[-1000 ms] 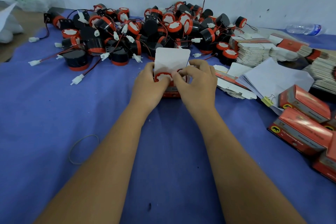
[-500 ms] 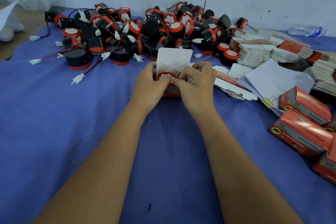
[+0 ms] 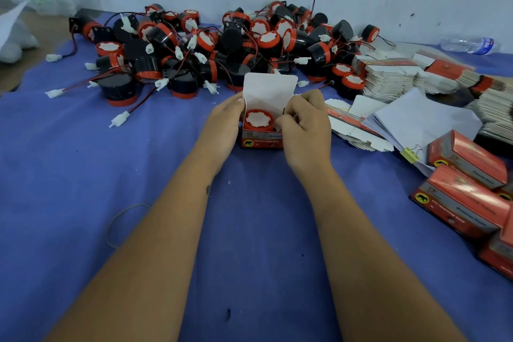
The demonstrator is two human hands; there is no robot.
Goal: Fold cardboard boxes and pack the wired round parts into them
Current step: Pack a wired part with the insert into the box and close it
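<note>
Sitting upright between your two hands on the blue cloth-covered table [image 3: 83, 175], the small red-and-grey cardboard box [image 3: 261, 141] is facing up with its white lid flap [image 3: 268, 89] standing open on the far side. One round black part with a red rim and white face [image 3: 259, 119] is lying inside, face up, filling the left of the opening. Your left hand [image 3: 222, 125] is bracing the box's left wall, fingers curled against it and the lid's edge. Your right hand [image 3: 305, 125] is working at the right end, fingertips bunched and pinching something there, probably the part's wire or a side flap; you are covering it, so I cannot tell which. The box's long axis is running left to right, so the lid would be folding toward you. The loose pile of black-and-red wired parts [image 3: 222, 47] is waiting just beyond, finished red boxes [image 3: 466, 175] at your right.
</note>
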